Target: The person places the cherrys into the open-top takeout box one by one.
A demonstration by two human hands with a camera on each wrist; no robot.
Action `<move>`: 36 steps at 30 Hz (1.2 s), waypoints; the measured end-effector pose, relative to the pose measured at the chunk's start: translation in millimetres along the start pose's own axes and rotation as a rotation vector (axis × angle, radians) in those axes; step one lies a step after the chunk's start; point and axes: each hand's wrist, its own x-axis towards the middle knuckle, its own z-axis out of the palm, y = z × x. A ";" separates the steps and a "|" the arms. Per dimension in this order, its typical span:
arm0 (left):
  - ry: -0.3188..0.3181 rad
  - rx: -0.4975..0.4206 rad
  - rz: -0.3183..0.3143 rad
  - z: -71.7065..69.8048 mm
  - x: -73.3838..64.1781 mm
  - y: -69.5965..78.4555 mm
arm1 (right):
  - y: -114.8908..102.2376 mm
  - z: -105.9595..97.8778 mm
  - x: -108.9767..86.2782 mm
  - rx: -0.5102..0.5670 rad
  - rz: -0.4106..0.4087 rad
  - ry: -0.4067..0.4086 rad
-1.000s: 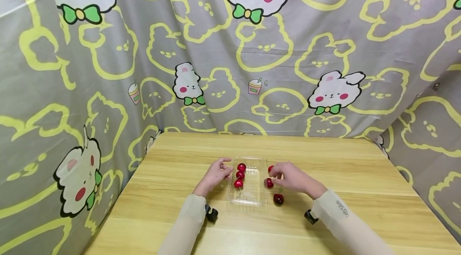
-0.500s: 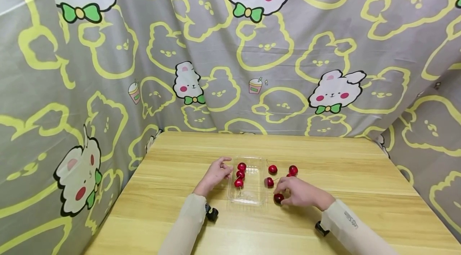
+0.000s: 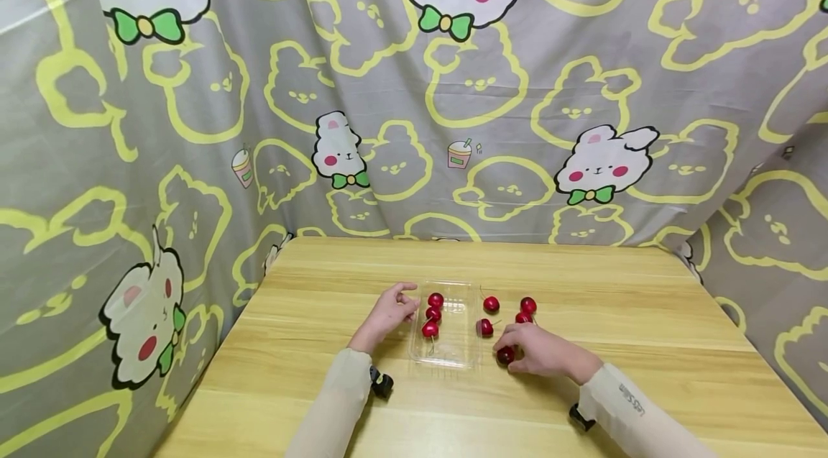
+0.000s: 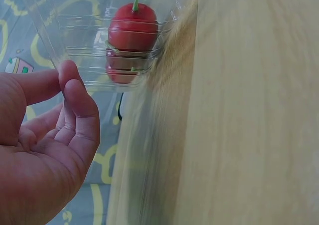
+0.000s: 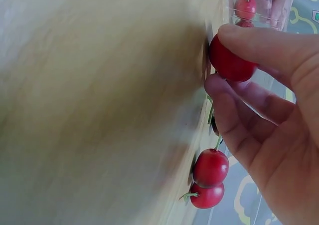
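Note:
A clear plastic box (image 3: 456, 361) lies on the table with three red cherries (image 3: 430, 329) in a line along its left side. At the box's left rim, my left hand (image 3: 389, 313) pinches the edge between thumb and forefinger. My right hand (image 3: 543, 349) holds a dark red cherry (image 3: 505, 356) at the table surface, right of the box's near corner. In the right wrist view, thumb and fingers lie on either side of this held cherry (image 5: 232, 60). Two loose cherries, one far (image 3: 491, 304) and one nearer (image 3: 485, 328), lie beside the box's right wall.
Beyond my right hand, two more cherries (image 3: 528, 305) lie touching or nearly so; the hand partly covers the nearer one. The wooden table (image 3: 362, 264) ends at a patterned grey curtain (image 3: 401, 84) behind and at the sides.
My right hand has moved toward me from the cherries beside the box and taken hold of the dark one, which has shifted slightly right. My left hand stays put.

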 end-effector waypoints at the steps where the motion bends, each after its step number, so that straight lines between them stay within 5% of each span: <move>1: 0.000 0.001 0.005 0.1 -0.4 0.1 | 0.3 0.2 0.0 -0.003 0.000 0.002; 12: 0.007 0.011 -0.007 0.6 -1.6 3.1 | -7.8 -7.0 -0.8 -0.044 0.016 0.037; 36: 0.004 0.005 0.001 2.4 0.8 2.0 | -26.0 -28.1 17.9 -0.134 -0.093 0.259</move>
